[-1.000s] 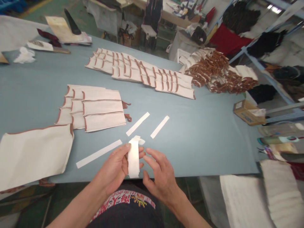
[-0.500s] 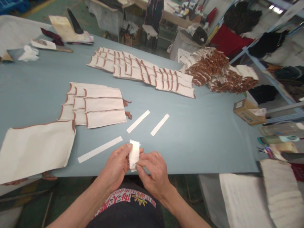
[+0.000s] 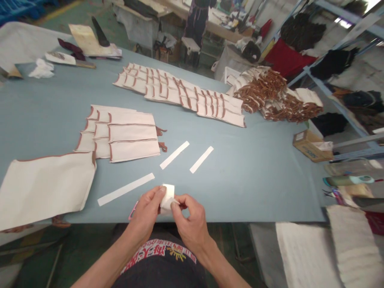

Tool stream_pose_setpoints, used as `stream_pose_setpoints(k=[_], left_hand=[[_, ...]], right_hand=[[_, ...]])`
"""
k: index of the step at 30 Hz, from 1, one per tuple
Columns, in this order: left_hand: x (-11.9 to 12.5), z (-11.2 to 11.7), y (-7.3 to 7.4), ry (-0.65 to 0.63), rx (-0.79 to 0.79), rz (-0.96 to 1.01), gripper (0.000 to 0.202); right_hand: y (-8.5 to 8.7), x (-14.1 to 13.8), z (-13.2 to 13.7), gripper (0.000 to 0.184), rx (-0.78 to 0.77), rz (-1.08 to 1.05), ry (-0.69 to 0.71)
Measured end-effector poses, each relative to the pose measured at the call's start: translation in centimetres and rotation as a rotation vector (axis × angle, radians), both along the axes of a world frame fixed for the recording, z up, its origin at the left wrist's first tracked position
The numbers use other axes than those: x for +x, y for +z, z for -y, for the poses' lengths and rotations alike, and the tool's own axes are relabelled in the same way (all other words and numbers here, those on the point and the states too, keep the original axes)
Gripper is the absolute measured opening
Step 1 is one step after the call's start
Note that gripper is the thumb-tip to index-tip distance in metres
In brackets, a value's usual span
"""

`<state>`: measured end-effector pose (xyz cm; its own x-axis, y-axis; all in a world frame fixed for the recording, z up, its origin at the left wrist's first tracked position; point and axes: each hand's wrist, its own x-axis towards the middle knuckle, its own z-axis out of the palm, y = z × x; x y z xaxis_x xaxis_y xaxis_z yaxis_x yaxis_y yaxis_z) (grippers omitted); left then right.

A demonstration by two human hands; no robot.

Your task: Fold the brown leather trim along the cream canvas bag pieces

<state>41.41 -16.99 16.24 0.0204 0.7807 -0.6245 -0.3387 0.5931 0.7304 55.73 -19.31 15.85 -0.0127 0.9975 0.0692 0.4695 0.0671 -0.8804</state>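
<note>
Now pinches the white bundle (image 3: 167,196) with the right hand (image 3: 192,218), clear of it a second ago, shows it shorter, and reveals a pink object (image 3: 132,210) beside the left hand (image 3: 147,212).

Dark garment (image 3: 162,272) with red-and-white lettering (image 3: 159,252) and a yellow sunburst motif (image 3: 177,253), bare forearms (image 3: 112,249) below.

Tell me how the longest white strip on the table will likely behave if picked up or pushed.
The longest white strip looks thin and narrow, so it is probably light and may droop if lifted by one end. It lies flat on the table, so a push would likely slide it rather than roll it. Its underside is hidden, so grip is uncertain.
</note>
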Motion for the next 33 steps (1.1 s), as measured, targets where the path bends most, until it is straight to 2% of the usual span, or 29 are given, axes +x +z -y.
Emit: stream_pose_setpoints(k=[3, 6, 9, 11, 15, 18, 21, 25, 29, 33], left_hand=[[0.1, 0.1, -0.4, -0.013, 0.028, -0.035, 0.049], [0.1, 0.1, -0.9, -0.004, 0.054, -0.06, 0.048], [0.2, 0.1, -1.7, -0.003, 0.091, -0.084, 0.047], [0.1, 0.2, -2.5, -0.022, 0.119, -0.109, 0.045], [-0.4, 0.3, -4.6, -0.056, 0.173, -0.234, 0.039], [-0.7, 0.5, -6.0, -0.033, 0.205, -0.37, 0.033], [-0.9, 0.6, -6.6, -0.021, 0.221, -0.446, 0.033], [-0.9, 0.8, -5.8, -0.061, 0.241, -0.437, 0.046], [-0.7, 1.0, -4.0, -0.155, 0.233, -0.389, 0.06], [-0.5, 1.6, -2.4, -0.322, 0.215, -0.341, 0.06]], right_hand=[[0.3, 0.0, -0.3, 0.02, 0.018, -0.009, -0.01], [0.4, 0.1, -0.6, 0.019, 0.112, -0.001, 0.005], [-0.2, 0.0, -0.7, 0.016, 0.19, 0.005, 0.107], [-0.7, -0.2, -0.7, 0.015, 0.182, 0.002, 0.165], [-1.7, -1.0, -0.2, 0.012, 0.066, -0.05, 0.137], [-2.1, -2.1, 0.4, 0.009, -0.092, -0.142, 0.035], [-2.3, -2.9, 0.6, 0.018, -0.257, -0.287, -0.07], [-2.5, -2.5, -0.3, 0.034, -0.356, -0.452, -0.216], [-2.3, -0.2, -2.0, 0.039, -0.326, -0.514, -0.386], [-2.5, 2.7, -4.4, 0.039, -0.268, -0.544, -0.488]])
